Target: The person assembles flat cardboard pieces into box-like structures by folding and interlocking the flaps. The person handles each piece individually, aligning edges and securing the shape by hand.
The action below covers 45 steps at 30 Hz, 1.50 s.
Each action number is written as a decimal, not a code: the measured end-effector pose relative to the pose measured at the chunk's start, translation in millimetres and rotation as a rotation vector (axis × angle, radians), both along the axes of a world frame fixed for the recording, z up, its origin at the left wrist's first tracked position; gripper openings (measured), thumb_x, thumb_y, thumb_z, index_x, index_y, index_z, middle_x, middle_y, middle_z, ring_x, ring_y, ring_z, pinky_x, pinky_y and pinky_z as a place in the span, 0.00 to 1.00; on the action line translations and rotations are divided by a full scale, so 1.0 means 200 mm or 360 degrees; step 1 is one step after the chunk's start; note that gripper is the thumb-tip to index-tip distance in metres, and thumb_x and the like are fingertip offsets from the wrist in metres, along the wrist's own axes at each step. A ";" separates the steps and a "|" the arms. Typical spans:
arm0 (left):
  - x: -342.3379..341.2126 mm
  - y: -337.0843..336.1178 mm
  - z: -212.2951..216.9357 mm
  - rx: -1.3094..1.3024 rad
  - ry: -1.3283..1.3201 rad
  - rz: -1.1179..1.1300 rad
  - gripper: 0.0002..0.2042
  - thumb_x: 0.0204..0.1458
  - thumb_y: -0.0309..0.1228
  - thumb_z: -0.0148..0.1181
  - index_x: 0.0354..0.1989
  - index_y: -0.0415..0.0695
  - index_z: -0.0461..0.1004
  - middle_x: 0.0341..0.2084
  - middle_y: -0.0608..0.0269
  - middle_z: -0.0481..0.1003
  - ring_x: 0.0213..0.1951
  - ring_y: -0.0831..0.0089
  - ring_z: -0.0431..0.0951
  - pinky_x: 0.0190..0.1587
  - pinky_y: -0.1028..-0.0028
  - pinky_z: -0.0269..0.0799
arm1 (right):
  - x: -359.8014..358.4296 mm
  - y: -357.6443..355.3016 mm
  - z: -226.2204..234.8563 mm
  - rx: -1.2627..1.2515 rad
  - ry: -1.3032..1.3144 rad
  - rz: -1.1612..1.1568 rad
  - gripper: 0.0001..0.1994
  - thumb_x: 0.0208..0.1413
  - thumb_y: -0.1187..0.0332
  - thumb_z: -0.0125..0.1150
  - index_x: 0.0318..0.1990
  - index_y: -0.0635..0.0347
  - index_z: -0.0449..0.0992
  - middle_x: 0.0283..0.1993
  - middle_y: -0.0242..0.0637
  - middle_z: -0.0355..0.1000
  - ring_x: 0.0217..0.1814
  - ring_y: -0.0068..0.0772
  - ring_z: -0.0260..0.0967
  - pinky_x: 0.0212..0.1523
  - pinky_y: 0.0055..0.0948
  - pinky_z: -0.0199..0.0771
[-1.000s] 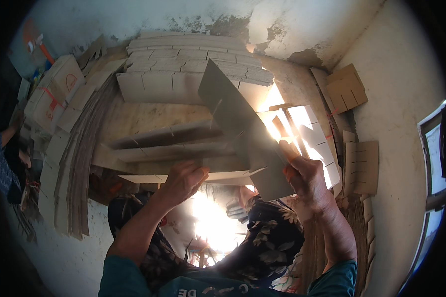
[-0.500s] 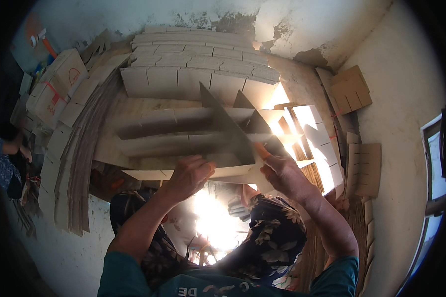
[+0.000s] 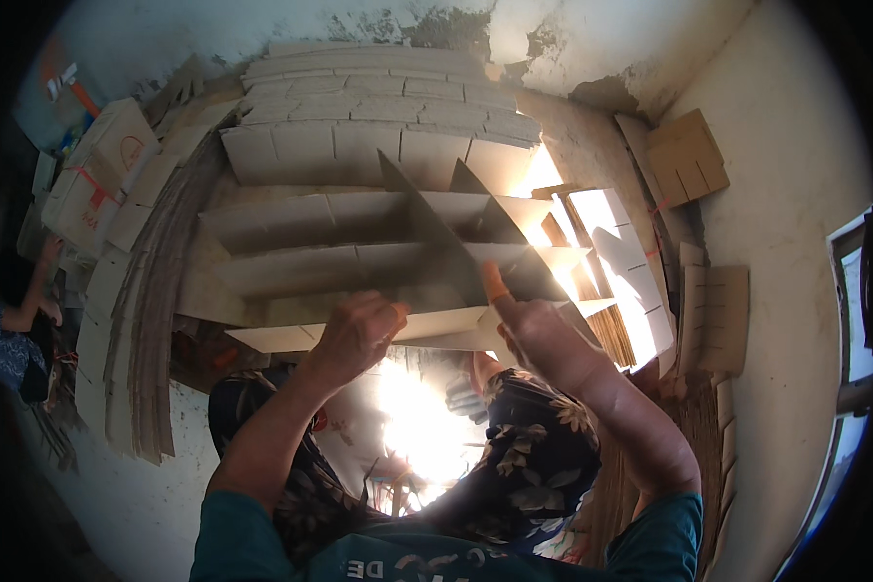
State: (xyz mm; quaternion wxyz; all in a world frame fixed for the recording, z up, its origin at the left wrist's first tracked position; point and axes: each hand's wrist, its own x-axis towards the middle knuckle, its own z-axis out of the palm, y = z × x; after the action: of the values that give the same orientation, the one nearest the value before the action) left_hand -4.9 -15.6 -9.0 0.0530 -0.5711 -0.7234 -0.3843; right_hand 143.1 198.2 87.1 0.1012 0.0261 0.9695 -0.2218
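Note:
Three long slotted cardboard strips stand on edge before me, with two cross strips set across them toward their right part. My left hand (image 3: 354, 332) is closed on the top edge of the nearest long strip (image 3: 281, 335). At the near end of the left cross strip (image 3: 417, 213), my right hand (image 3: 538, 335) grips the cardboard, its index finger along the strip; the thumb is partly hidden. Orange coverings show on fingers of both hands. The right cross strip (image 3: 500, 223) stands in the long strips, just beyond my right hand.
Slotted cardboard is stacked at the back (image 3: 378, 97) and in a leaning pile (image 3: 150, 320) on the left. A sunlit stack (image 3: 626, 262) stands close on the right. A closed carton (image 3: 102, 179) lies far left, near another person's arm (image 3: 34, 296). Walls bound the back and right.
The left cross strip, blurred before, now looks steadier and sits lower among the long strips. Both hands and the long strips have shifted slightly left in view.

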 end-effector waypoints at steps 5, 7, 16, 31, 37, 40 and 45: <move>-0.03 -0.01 0.02 -0.0065 -0.0053 0.0045 0.12 0.39 0.19 0.69 0.34 0.36 0.77 0.27 0.53 0.77 0.27 0.59 0.75 0.29 0.65 0.71 | 0.12 0.01 -0.23 0.0096 0.0185 0.0042 0.38 0.55 0.74 0.61 0.70 0.55 0.46 0.23 0.48 0.72 0.24 0.49 0.73 0.26 0.43 0.71; -0.01 -0.03 0.02 -0.0083 -0.0067 0.0052 0.12 0.39 0.19 0.69 0.35 0.36 0.77 0.29 0.52 0.78 0.29 0.58 0.76 0.31 0.65 0.73 | 0.16 0.02 -0.19 0.0079 0.0242 -0.0087 0.35 0.55 0.72 0.60 0.69 0.58 0.51 0.25 0.47 0.73 0.26 0.47 0.74 0.28 0.41 0.72; 0.00 -0.10 0.12 0.0123 -0.0075 0.0232 0.17 0.38 0.22 0.72 0.39 0.34 0.76 0.36 0.50 0.79 0.37 0.55 0.79 0.38 0.65 0.76 | 0.69 0.82 -0.56 0.1439 0.0663 -0.1181 0.33 0.55 0.46 0.58 0.59 0.64 0.67 0.59 0.49 0.67 0.59 0.49 0.64 0.54 0.42 0.70; 0.01 -0.24 0.10 -0.0119 -0.0084 0.0437 0.15 0.42 0.22 0.69 0.40 0.34 0.78 0.33 0.51 0.78 0.36 0.56 0.77 0.40 0.64 0.73 | 0.82 0.85 -0.65 0.0957 0.0455 -0.0858 0.10 0.53 0.65 0.63 0.35 0.64 0.73 0.31 0.49 0.73 0.33 0.50 0.72 0.35 0.41 0.73; -0.01 -0.23 0.08 -0.0045 -0.0122 0.0462 0.15 0.38 0.24 0.72 0.36 0.34 0.78 0.31 0.51 0.79 0.32 0.57 0.78 0.35 0.64 0.75 | 0.87 1.01 -0.49 0.1175 0.0349 -0.1071 0.05 0.53 0.71 0.60 0.33 0.61 0.70 0.30 0.44 0.73 0.32 0.48 0.74 0.33 0.41 0.73; -0.02 -0.23 0.07 0.0022 -0.0110 0.0434 0.15 0.38 0.24 0.73 0.36 0.34 0.78 0.30 0.52 0.79 0.32 0.57 0.78 0.34 0.64 0.75 | 0.87 1.02 -0.51 0.1024 0.0374 -0.1020 0.10 0.51 0.67 0.64 0.35 0.60 0.69 0.33 0.44 0.72 0.36 0.47 0.73 0.37 0.39 0.73; -0.03 -0.26 0.09 -0.0036 -0.0172 0.0452 0.18 0.37 0.27 0.74 0.38 0.34 0.78 0.31 0.51 0.79 0.33 0.57 0.78 0.37 0.64 0.75 | 0.81 0.94 -0.43 0.0125 0.0530 -0.1349 0.21 0.44 0.61 0.72 0.34 0.56 0.63 0.27 0.33 0.61 0.29 0.29 0.59 0.35 0.27 0.66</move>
State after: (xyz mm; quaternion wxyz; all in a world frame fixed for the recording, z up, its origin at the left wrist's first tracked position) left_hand -11.1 -68.4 8.8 0.0615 -0.4421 -0.8030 -0.3950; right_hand 304.8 386.2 0.2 -0.1569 0.3882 0.8840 -0.2077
